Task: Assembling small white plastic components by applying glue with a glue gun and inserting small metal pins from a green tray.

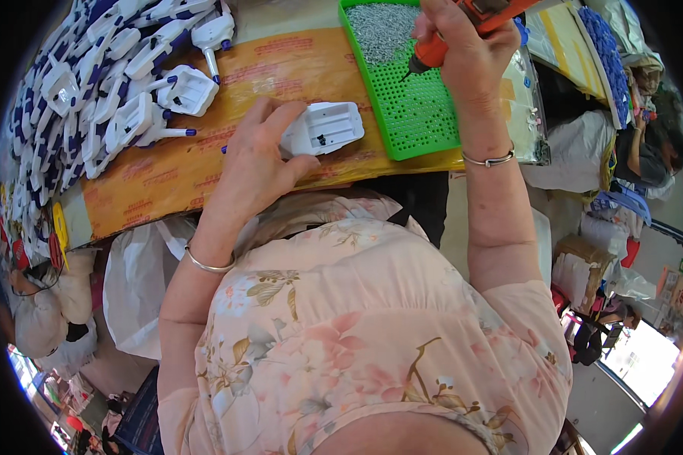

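My left hand (262, 144) grips a white plastic housing (334, 129), fingers over its far edge and thumb along the near side. The housing lies open side up on the table, with a small black part inside. My right hand (470, 61) is wrapped round an orange power screwdriver (431, 53). Its dark bit points down and left over a green perforated tray (369, 80). Small silvery screws (383, 30) fill the tray's far end, and a few lie scattered nearer. Whether a screw sits on the bit is too small to tell.
A large heap of white and dark-blue plastic housings with handles (114, 68) covers the table's left side. Brown tape-covered sheeting (159, 174) lies on the tabletop. At left hangs a yellow-handled tool (60, 227). Wrapped bundles (577, 144) stand at right, and another person's arm (636, 144) shows beyond.
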A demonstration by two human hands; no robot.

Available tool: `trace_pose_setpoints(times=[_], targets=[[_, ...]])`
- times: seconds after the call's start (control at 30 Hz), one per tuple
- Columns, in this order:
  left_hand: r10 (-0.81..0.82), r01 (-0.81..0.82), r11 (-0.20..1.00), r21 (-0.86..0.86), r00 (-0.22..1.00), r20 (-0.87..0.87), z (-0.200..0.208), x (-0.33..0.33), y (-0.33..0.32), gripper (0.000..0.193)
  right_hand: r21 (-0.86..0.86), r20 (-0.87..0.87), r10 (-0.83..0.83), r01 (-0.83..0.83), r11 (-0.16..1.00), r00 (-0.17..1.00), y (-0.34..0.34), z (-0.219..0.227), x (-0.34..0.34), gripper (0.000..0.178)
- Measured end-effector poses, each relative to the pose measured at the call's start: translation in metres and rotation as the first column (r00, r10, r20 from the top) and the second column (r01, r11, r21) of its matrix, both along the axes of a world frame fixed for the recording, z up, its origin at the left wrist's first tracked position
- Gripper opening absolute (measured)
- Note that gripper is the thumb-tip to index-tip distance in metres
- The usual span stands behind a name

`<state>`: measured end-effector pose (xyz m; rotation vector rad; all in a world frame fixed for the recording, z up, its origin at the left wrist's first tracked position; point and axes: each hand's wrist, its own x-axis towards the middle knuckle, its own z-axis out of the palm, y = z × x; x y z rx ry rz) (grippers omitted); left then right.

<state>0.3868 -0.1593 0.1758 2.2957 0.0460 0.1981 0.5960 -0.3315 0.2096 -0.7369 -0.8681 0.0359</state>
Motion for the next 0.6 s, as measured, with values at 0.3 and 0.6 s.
trace_pose_setpoints(times=[0.3, 0.6], targets=[[0.03, -0.034, 0.998, -0.052, 0.997, -0.069, 0.002, -0.003, 0.001, 0.061, -0.419, -0.03, -0.487, 0.431, 0.799, 0.873, -0.011, 0.019, -0.013, 0.014], [0.057, -0.058, 0.998, -0.014, 0.997, -0.056, -0.001, -0.004, 0.003, 0.066, -0.507, 0.009, -0.502, 0.437, 0.743, 0.865, -0.013, 0.023, -0.014, 0.019]])
